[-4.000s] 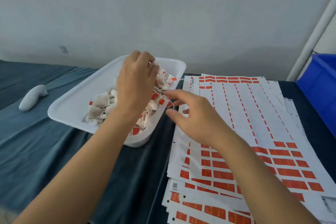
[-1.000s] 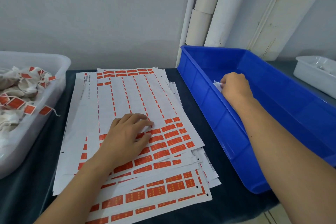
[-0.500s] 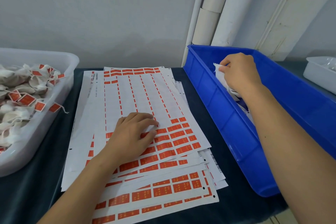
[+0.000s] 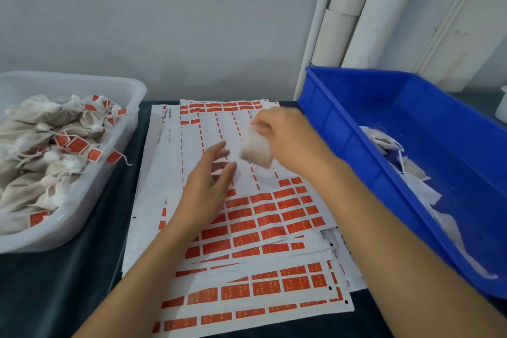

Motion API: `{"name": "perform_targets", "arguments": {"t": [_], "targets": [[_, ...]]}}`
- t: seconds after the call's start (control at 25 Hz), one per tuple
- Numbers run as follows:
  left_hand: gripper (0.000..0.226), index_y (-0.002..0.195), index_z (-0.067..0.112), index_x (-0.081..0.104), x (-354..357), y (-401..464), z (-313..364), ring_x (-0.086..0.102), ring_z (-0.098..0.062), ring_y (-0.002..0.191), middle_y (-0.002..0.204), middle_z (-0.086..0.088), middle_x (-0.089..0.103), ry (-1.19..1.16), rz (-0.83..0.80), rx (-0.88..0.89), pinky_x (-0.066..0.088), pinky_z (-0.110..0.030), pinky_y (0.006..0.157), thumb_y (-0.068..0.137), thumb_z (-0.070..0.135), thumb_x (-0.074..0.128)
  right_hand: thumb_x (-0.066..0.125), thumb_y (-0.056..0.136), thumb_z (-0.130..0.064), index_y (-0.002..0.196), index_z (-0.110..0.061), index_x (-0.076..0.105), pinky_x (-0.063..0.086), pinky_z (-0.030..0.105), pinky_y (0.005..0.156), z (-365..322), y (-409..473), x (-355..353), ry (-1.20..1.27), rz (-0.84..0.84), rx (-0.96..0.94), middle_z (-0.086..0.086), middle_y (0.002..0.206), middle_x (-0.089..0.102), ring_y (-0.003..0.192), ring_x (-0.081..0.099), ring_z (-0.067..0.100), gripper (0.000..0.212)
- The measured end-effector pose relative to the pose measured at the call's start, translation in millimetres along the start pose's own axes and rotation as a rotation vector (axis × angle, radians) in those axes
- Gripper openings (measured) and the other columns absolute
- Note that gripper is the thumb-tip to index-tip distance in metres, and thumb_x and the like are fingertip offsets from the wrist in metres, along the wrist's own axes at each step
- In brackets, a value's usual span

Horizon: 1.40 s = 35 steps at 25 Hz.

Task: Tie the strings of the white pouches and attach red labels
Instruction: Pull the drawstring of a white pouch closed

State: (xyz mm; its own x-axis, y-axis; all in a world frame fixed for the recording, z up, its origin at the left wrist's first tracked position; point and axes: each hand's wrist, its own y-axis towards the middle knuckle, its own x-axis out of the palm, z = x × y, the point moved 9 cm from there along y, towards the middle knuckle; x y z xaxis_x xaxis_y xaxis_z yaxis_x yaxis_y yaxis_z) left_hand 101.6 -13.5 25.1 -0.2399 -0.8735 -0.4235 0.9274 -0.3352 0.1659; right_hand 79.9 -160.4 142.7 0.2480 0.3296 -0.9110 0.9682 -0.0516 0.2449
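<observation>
At the centre of the head view, a person's right hand (image 4: 285, 140) pinches the top of a small white pouch (image 4: 256, 149), holding it in the air above a stack of label sheets (image 4: 247, 228) spread on a dark cloth-covered table (image 4: 63, 282). The left hand (image 4: 208, 186) hovers just left of the pouch, fingers straight and spread, holding nothing; the pouch is blurred, so its string cannot be made out. Rows of red labels (image 4: 263, 214) fill the lower part of the top sheet. In the left of the frame, a white tray (image 4: 90, 214) holds a heap of tied pouches carrying red tags. At right, a blue bin (image 4: 356, 145) contains several loose white pouches (image 4: 384, 143) without labels. White pipes (image 4: 351, 8) stand against the grey wall in the upper right.
</observation>
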Motion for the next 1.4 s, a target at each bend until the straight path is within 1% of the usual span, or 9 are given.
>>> {"name": "perform_targets", "arguments": {"t": [0.08,0.24,0.44,0.6,0.84,0.96,1.08,1.28,1.4], "targets": [[0.049,0.150,0.037,0.044,-14,1,-1,0.056,0.005,0.112,0.135,0.027,0.050,-0.023,0.099,-0.008,0.044,0.002,0.070,0.103,0.043,0.055,0.058,0.104,-0.022,0.127,-0.024,0.067,0.050,0.024,0.090,-10,-4,34,0.170,-0.060,-0.004,-0.003,0.121,0.067,0.106,0.063,0.014,0.024],[0.010,0.108,0.038,0.066,-40,-1,-10,0.063,0.011,0.092,0.099,0.026,0.067,-0.038,0.316,-0.048,0.049,0.001,0.069,0.104,0.032,0.060,0.060,0.103,-0.024,0.125,-0.031,0.059,0.045,0.009,0.077,-1,-7,68,0.506,0.080,0.101,-0.011,0.104,0.065,0.094,0.062,0.003,0.023],[0.008,0.100,0.036,0.065,-44,0,-20,0.065,0.004,0.089,0.094,0.020,0.068,-0.100,0.370,-0.119,0.051,-0.008,0.068,0.103,0.029,0.061,0.063,0.100,-0.041,0.122,-0.039,0.057,0.047,0.001,0.073,11,-19,103,0.766,0.194,0.179,-0.028,0.111,0.059,0.103,0.058,-0.007,0.023],[0.004,0.100,0.035,0.063,-45,1,-21,0.066,-0.003,0.089,0.096,0.020,0.067,-0.114,0.383,-0.135,0.051,-0.012,0.073,0.102,0.032,0.063,0.066,0.099,-0.038,0.115,-0.045,0.058,0.047,0.000,0.072,20,-27,109,0.760,0.277,0.180,-0.033,0.110,0.058,0.107,0.054,-0.016,0.020],[0.005,0.102,0.038,0.062,-40,1,-20,0.066,-0.004,0.090,0.098,0.022,0.066,-0.114,0.375,-0.136,0.051,-0.010,0.071,0.103,0.033,0.063,0.070,0.093,-0.036,0.117,-0.034,0.059,0.049,0.006,0.079,17,-43,80,0.508,0.601,0.094,-0.013,0.113,0.060,0.099,0.058,0.003,0.027],[0.012,0.097,0.041,0.062,-36,3,-13,0.065,0.004,0.091,0.093,0.025,0.067,-0.101,0.334,-0.069,0.051,-0.004,0.070,0.102,0.031,0.065,0.067,0.094,-0.044,0.131,-0.033,0.058,0.044,0.016,0.098,6,-43,77,0.386,0.592,0.006,-0.010,0.131,0.059,0.117,0.053,0.005,0.040],[0.014,0.097,0.040,0.065,-31,2,-2,0.065,0.005,0.092,0.093,0.029,0.067,-0.069,0.288,0.032,0.051,-0.004,0.075,0.102,0.027,0.065,0.063,0.095,-0.048,0.140,-0.035,0.056,0.038,0.016,0.100,1,-39,81,0.339,0.536,-0.016,-0.010,0.138,0.057,0.124,0.045,0.000,0.048],[0.018,0.094,0.043,0.063,-26,2,5,0.064,0.006,0.096,0.099,0.034,0.065,-0.038,0.240,0.086,0.049,-0.002,0.075,0.102,0.027,0.065,0.067,0.096,-0.034,0.113,-0.019,0.075,0.055,0.028,0.089,7,-43,74,0.352,0.638,-0.050,-0.003,0.113,0.073,0.105,0.060,0.010,0.024],[0.019,0.095,0.043,0.062,-23,1,11,0.065,0.005,0.095,0.097,0.032,0.066,-0.043,0.217,0.117,0.050,-0.004,0.076,0.101,0.026,0.065,0.069,0.095,-0.031,0.107,-0.018,0.075,0.051,0.019,0.088,6,-42,74,0.403,0.613,-0.065,-0.004,0.107,0.073,0.101,0.060,0.008,0.019]]}}
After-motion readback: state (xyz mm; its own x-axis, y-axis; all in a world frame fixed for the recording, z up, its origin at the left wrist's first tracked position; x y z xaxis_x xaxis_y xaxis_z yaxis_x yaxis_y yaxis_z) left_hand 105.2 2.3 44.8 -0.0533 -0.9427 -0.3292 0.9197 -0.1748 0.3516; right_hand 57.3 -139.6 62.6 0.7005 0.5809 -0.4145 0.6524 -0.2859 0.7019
